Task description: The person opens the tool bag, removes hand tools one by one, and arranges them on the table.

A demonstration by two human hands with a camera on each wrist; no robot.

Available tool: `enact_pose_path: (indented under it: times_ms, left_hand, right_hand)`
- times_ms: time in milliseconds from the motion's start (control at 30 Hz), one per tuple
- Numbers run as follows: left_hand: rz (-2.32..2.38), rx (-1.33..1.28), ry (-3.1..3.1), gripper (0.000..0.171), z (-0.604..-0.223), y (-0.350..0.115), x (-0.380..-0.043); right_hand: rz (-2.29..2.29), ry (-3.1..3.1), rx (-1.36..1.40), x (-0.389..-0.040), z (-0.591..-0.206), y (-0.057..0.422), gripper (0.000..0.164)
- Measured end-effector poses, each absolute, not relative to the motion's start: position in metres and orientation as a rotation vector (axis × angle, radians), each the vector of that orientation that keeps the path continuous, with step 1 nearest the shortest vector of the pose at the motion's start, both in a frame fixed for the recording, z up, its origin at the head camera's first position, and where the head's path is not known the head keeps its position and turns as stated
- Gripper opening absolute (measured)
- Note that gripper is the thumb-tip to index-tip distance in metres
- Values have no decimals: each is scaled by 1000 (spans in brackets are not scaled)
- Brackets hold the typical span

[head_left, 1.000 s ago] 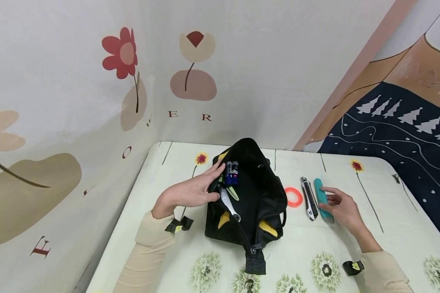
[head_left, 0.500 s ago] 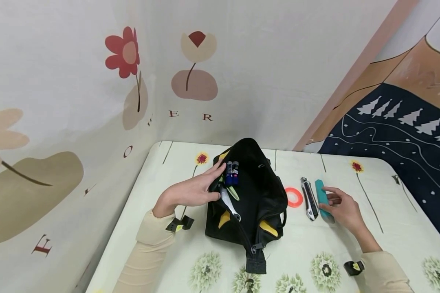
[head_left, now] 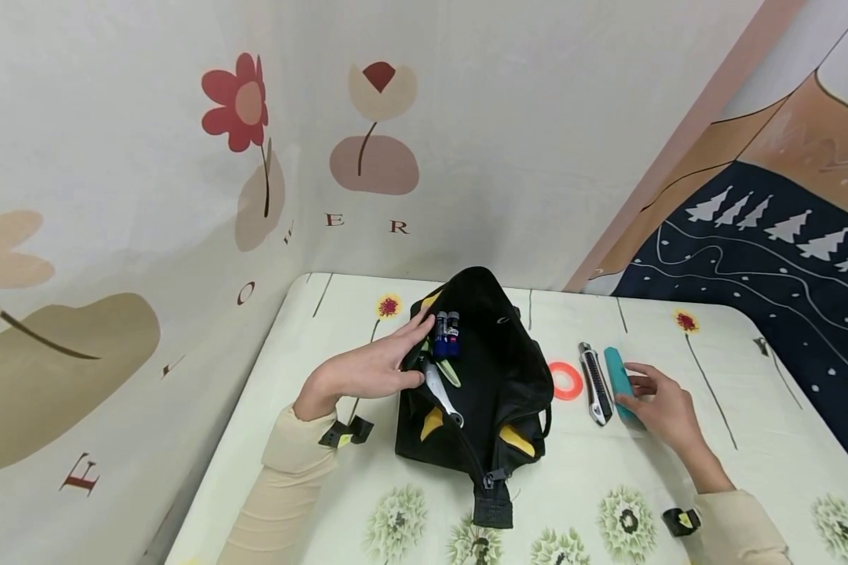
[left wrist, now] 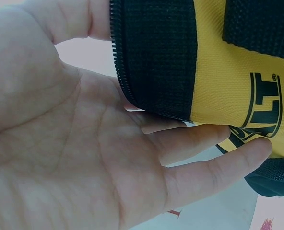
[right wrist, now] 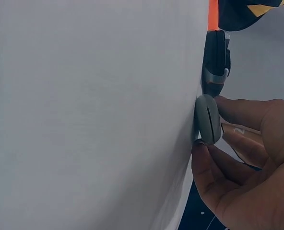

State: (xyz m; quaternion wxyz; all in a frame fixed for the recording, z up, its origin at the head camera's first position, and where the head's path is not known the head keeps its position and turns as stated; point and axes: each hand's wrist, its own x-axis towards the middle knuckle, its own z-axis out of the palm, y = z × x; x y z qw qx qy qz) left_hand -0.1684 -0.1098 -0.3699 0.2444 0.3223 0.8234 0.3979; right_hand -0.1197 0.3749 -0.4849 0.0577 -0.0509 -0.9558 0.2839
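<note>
Dandelion prints point(head_left: 629, 524) dot the near edge of the pale tablecloth point(head_left: 586, 463). Just past them sits a black and yellow bag point(head_left: 495, 400), its mouth wide, its strap end point(head_left: 492, 510) at 6 o'clock. At the bag's 9 o'clock, the left hand point(head_left: 371, 369) rests on the rim, fingers mostly straight and a bit spread. A white handle point(head_left: 434, 384) and two blue tubes point(head_left: 441, 337) show inside the bag — the tubes toward 11 o'clock.

Out at 3 o'clock, the right hand point(head_left: 667, 404) pinches a teal bar point(head_left: 618, 370) between thumb and fingers. Closer to the bag come a gray cutter point(head_left: 595, 384), then an orange ring point(head_left: 576, 380).

Farther off, a red flower point(head_left: 236, 102) is on the wall at 11 o'clock — little white trees point(head_left: 787, 225) at 2 o'clock.
</note>
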Motion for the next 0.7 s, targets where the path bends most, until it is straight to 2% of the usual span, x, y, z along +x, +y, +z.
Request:
enact_pose_path:
  times_ms: [400,700]
  left_hand:
    - [1084,888,2248,88,-369,-111,-168]
    - [1075,892,2251,88,-369,-111,-168]
  right_hand:
    - [847,-2847,-113,-115,-482,372,53]
    - [865,-2638,-94,-116,-460,350,43]
